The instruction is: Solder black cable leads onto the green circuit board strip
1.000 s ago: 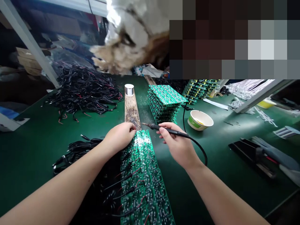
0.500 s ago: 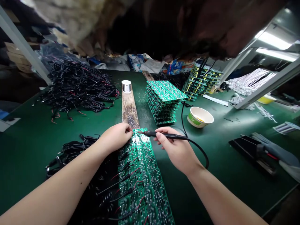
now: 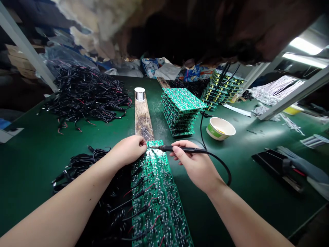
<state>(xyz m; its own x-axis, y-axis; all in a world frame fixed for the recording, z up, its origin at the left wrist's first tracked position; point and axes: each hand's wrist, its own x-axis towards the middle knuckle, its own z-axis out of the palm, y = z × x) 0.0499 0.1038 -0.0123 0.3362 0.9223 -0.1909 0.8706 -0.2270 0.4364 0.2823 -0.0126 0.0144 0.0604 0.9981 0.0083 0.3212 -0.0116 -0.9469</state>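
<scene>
My right hand (image 3: 192, 161) grips a black soldering iron (image 3: 181, 149) like a pen, its tip at the far end of a long row of green circuit boards (image 3: 167, 185). Just left of that tip, my left hand (image 3: 131, 149) is pinched at the board's edge. A thin wire, mostly hidden by the fingers, seems to be in the pinch. Nearer to me, black cables with red wire ends (image 3: 155, 221) lie across the boards' left side. Below my left wrist is a bunch of black cables (image 3: 84, 159).
Beyond the boards, a stained wooden strip (image 3: 142, 113) carries thin solder wire and a metal tin (image 3: 139, 94). Stacked green boards (image 3: 183, 99) stand to its right, beside a paper bowl (image 3: 221, 128). A heap of black cables (image 3: 87, 96) lies left. The iron's cord (image 3: 223, 161) loops right of my hand.
The view has shifted slightly. The iron's tip has moved a little toward me and closer to my left fingertips. Both hands keep their grip.
</scene>
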